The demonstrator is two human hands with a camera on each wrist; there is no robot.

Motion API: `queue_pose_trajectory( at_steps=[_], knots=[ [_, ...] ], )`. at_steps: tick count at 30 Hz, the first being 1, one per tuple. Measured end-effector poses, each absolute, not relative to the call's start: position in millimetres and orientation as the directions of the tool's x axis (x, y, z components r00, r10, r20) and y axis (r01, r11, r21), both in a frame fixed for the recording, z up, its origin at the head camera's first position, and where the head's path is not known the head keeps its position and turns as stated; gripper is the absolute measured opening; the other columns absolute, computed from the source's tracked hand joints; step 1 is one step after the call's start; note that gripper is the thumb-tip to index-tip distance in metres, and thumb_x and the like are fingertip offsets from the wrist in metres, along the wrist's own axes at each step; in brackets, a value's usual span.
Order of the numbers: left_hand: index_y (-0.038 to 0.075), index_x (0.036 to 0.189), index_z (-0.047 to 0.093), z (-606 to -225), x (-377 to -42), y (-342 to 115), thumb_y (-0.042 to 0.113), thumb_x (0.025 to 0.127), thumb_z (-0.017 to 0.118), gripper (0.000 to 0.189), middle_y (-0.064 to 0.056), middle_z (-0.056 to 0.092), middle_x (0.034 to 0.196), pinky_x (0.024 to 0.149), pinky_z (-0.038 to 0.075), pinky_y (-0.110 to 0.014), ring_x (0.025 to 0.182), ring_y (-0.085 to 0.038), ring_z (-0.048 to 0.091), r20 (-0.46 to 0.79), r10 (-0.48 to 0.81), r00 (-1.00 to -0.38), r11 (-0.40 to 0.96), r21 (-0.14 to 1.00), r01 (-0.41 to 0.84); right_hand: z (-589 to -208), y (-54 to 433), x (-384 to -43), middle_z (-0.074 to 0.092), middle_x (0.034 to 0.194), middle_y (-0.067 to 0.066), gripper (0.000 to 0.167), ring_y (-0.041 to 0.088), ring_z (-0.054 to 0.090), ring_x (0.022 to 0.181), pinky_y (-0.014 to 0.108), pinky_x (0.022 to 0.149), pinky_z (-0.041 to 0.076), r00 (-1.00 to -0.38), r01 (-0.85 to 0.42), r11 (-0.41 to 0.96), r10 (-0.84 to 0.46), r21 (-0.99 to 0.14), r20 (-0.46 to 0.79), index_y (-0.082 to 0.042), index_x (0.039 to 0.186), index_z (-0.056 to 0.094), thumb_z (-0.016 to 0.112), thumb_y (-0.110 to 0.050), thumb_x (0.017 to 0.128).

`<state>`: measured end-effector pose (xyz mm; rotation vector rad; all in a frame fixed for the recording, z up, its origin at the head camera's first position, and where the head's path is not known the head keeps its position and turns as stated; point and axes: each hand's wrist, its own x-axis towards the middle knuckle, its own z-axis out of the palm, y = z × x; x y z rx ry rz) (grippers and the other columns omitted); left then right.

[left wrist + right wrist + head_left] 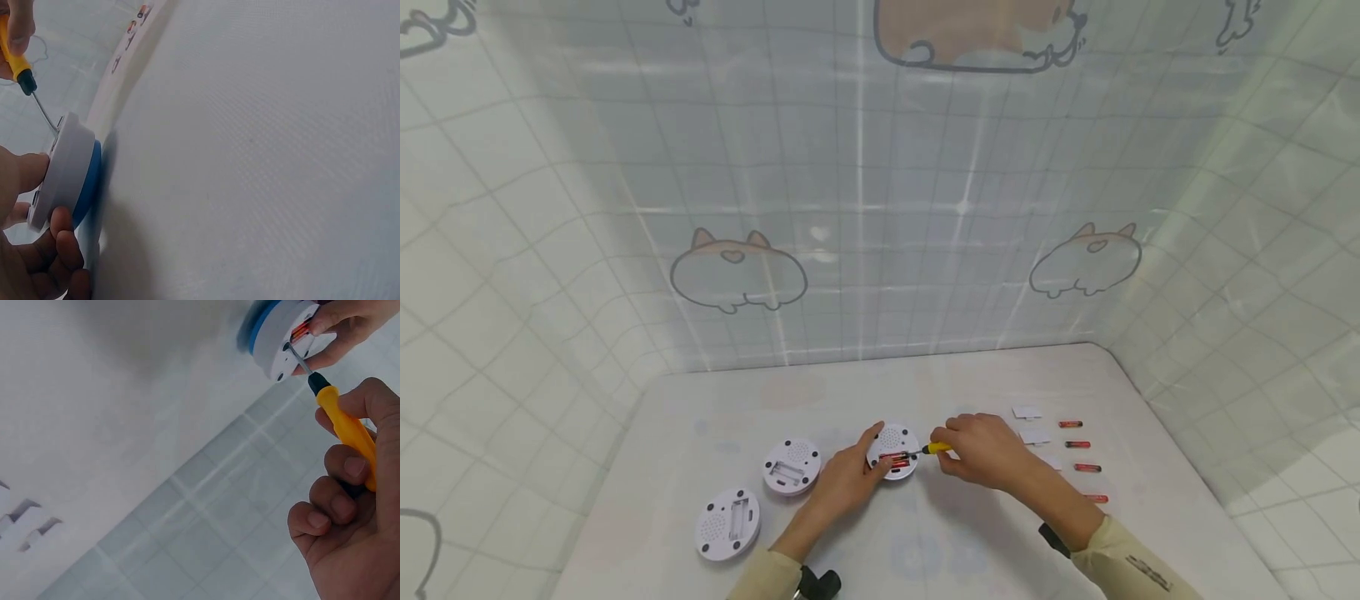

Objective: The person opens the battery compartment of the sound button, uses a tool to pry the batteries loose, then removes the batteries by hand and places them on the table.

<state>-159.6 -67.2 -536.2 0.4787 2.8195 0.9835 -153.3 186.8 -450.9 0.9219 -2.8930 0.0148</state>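
Observation:
A round white device with a speaker grille [895, 435] is tilted up off the table, red batteries [897, 459] lying in its uncovered compartment. Its underside is blue, as the left wrist view shows on the blue base [89, 187]. My left hand [844, 481] grips the device at its rim, thumb on the face and fingers curled beneath. In my right hand [987, 448] is a yellow screwdriver [345, 428] with a dark collar, held by its handle. The screwdriver's metal tip touches the device face beside the batteries.
Two similar white devices, one nearer [727, 525] and one farther [801, 454], lie at left with uncovered, vacant battery compartments. Small white covers [1027, 412] lie beyond my right hand. Several red batteries [1077, 444] form a column at right. Patterned sheeting [910, 275] walls the table's back and sides.

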Motion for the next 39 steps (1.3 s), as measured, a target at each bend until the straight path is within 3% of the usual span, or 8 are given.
queue_pose_trajectory(
  at_steps=[5,11,20,27,39],
  knots=[
    [0.024,0.154,0.039,-537,-160,-66,0.047,0.099,0.061,0.064,0.007,0.052,0.069,0.056,0.036,-0.03,0.061,-0.009,0.046,-0.008,0.325,-0.946,0.744,0.62,0.25,-451,185,-155,0.067,0.085,-0.012,0.019,0.007,0.056,0.071,0.026,0.069,0.051,-0.805,-0.584,0.812,-0.582,0.015,0.113,-0.027,0.102,0.074,0.078,-0.036,0.085],
    [0.024,0.152,0.042,-538,-160,-66,0.044,0.099,0.061,0.06,0.007,0.052,0.069,0.055,0.036,-0.029,0.06,-0.009,0.046,0.006,0.312,-0.95,0.739,0.627,0.246,-460,193,-158,0.066,0.087,-0.013,0.017,0.004,0.05,0.071,0.023,0.066,0.047,-0.85,-0.527,0.841,-0.522,-0.121,0.071,-0.027,0.104,0.072,0.074,-0.032,0.088],
    [0.025,0.152,0.043,-539,-162,-66,0.045,0.099,0.062,0.059,0.008,0.051,0.068,0.055,0.036,-0.028,0.06,-0.008,0.045,0.021,0.304,-0.952,0.741,0.623,0.251,-476,205,-162,0.071,0.107,-0.01,0.019,0.013,0.062,0.097,0.038,0.088,0.053,-0.916,-0.38,0.849,-0.4,-0.367,0.024,-0.028,0.108,0.073,0.074,-0.029,0.09],
    [0.024,0.15,0.046,-539,-163,-65,0.046,0.097,0.064,0.06,0.008,0.051,0.066,0.056,0.036,-0.028,0.059,-0.009,0.045,0.03,0.288,-0.957,0.745,0.62,0.243,-486,215,-167,0.071,0.111,-0.009,0.017,0.012,0.061,0.099,0.038,0.09,0.052,-0.927,-0.318,0.795,-0.374,-0.517,-0.005,-0.028,0.109,0.075,0.072,-0.025,0.092],
    [0.025,0.149,0.048,-540,-164,-66,0.045,0.095,0.068,0.061,0.007,0.051,0.065,0.054,0.036,-0.028,0.057,-0.009,0.045,0.029,0.26,-0.965,0.745,0.63,0.22,-490,219,-170,0.071,0.112,-0.01,0.017,0.012,0.06,0.099,0.036,0.089,0.053,-0.923,-0.301,0.75,-0.385,-0.588,-0.018,-0.026,0.111,0.076,0.071,-0.026,0.094]
  ],
)
